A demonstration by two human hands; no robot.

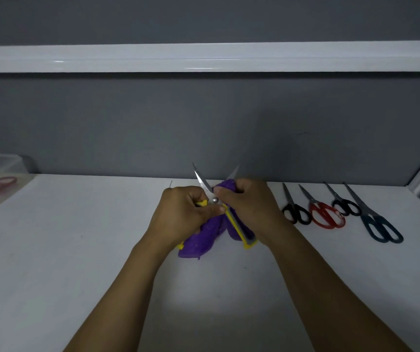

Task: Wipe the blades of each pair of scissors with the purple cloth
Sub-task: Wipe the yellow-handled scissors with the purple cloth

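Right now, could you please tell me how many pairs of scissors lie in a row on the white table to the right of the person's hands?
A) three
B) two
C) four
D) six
C: a small black-handled pair, a red-handled pair, a second black-handled pair and a large dark-blue-handled pair lie side by side on the white table.

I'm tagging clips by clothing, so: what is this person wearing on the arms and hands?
Nothing that shows. The left forearm and the right forearm are bare down to the frame's lower edge, with no sleeve in view. The left hand and the right hand have no gloves. No watch, bracelet or ring can be seen, though the light is dim.
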